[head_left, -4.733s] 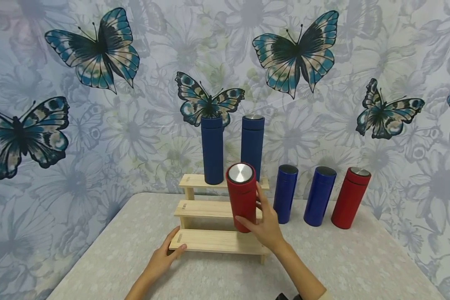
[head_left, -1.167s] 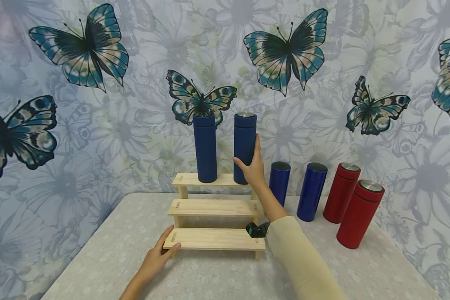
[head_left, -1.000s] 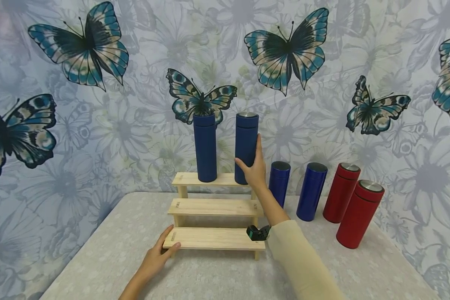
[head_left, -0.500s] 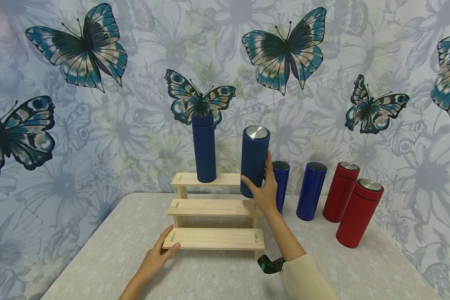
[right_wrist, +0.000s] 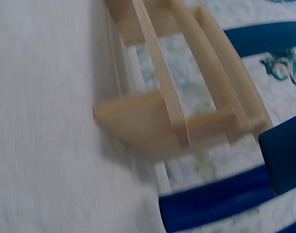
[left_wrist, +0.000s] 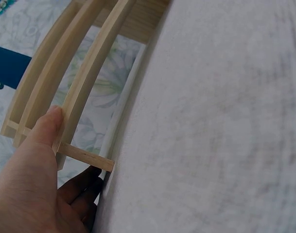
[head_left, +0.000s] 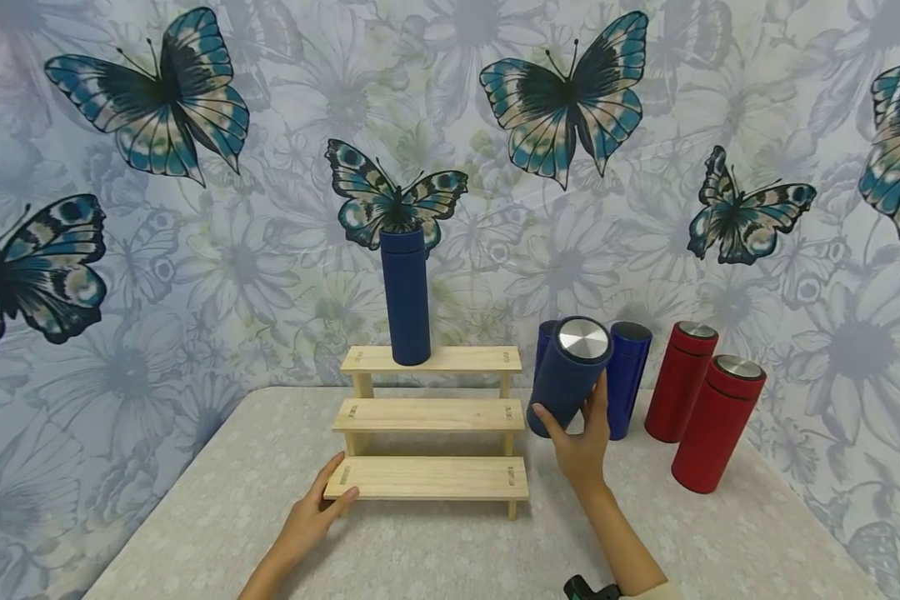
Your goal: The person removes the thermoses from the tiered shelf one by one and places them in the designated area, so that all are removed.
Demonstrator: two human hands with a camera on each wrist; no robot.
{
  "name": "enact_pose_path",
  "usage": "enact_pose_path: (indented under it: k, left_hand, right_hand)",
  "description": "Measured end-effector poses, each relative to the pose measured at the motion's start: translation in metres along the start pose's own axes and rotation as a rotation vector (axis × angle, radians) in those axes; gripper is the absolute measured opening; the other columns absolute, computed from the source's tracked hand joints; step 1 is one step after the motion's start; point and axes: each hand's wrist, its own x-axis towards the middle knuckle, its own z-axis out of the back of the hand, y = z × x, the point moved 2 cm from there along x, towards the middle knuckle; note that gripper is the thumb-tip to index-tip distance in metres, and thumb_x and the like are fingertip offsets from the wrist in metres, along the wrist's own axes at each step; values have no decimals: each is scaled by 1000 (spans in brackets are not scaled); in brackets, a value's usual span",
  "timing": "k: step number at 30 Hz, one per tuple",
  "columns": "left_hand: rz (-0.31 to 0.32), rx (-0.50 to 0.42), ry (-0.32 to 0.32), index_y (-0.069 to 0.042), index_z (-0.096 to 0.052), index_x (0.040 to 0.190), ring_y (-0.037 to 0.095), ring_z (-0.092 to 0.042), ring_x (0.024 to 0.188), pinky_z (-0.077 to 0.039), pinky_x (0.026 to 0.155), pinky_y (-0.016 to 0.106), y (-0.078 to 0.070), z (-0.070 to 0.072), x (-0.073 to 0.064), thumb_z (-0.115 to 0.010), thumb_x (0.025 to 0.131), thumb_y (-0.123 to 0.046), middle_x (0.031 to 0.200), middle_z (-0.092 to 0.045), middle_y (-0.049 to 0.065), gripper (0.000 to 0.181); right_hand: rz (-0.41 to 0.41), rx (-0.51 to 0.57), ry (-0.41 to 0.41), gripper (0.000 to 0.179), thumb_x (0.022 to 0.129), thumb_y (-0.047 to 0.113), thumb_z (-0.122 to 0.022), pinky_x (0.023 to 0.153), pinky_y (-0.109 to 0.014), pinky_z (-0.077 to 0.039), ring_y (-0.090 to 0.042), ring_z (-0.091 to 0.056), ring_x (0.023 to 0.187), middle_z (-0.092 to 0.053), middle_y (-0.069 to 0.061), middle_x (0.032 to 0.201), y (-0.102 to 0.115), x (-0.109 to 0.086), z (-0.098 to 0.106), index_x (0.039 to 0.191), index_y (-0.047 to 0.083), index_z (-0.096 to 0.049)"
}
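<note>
My right hand [head_left: 583, 446] grips a dark blue thermos bottle [head_left: 566, 375] with a silver lid, tilted and held in the air right of the wooden step rack [head_left: 431, 414]. In the right wrist view this bottle [right_wrist: 286, 155] shows at the right edge, and the hand is out of sight. At the rack's front left corner, my left hand [head_left: 307, 512] holds the end of the lowest step. The left wrist view shows its thumb [left_wrist: 49, 125] on the step, with the other fingers low beside the rack's leg. Another dark blue thermos [head_left: 406, 300] stands upright on the top step.
Two shiny blue thermoses stand on the table behind the held one: one is mostly hidden, the other [head_left: 632, 375] partly. Two red thermoses, one farther back [head_left: 681, 383] and one nearer [head_left: 720, 425], stand at the right. A butterfly-patterned wall covering [head_left: 270, 275] rises behind the table [head_left: 217, 500].
The red thermos once in my right hand stands on the table at right. That hand has since lifted a dark blue thermos off the top step, rightward and down. My left hand stays put.
</note>
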Motion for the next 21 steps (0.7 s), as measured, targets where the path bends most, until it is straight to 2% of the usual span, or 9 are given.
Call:
enact_pose_path:
  k: [3,6,10,13,16,21]
  left_hand:
    - [1,2,-1,-21,-19,148,48,-42,118,-38,88,61,-1,1,0,-54,91,-46,142,-31,25,71]
    - [-2,14,-4,-20,-19,148,49,-42,118,-39,88,61,-1,2,-1,-53,91,-46,142,-31,26,71]
    - [-5,15,-2,-21,-19,148,48,-42,117,-39,88,60,-1,2,0,-53,91,-46,142,-30,26,71]
    - [-6,8,-1,-21,-19,148,48,-42,118,-39,89,60,-1,2,0,-54,91,-46,142,-30,25,71]
    - [-7,2,1,-21,-19,148,48,-42,118,-38,89,60,-1,1,0,-54,91,-46,142,-30,25,71]
    - [-2,-4,5,-21,-18,148,47,-42,118,-39,89,60,-1,1,0,-54,91,-46,142,-31,25,72]
  right_hand:
    - [-16,-48,-26,101,58,-22,-73,98,-25,-37,-14,-43,124,-38,-24,139,-8,2,18,141,-10,-18]
    - [-78,-120,-43,99,60,-20,-73,98,-24,-36,-10,-43,123,-38,-23,139,-16,1,37,142,-7,-19]
    - [-263,-183,-54,100,67,-12,-74,101,-45,-34,-24,-40,126,-33,-16,144,-44,-10,63,148,9,-19]
    - [-393,-220,-51,103,71,-3,-76,95,-60,-32,-36,-40,124,-33,-11,146,-66,-21,79,149,23,-14]
    - [-437,-272,-50,103,72,3,-77,94,-60,-34,-37,-42,121,-36,-13,143,-75,-29,88,149,29,-14]
    - [-459,-324,-27,103,72,6,-78,92,-61,-34,-39,-41,121,-35,-17,143,-86,-41,98,149,29,-13]
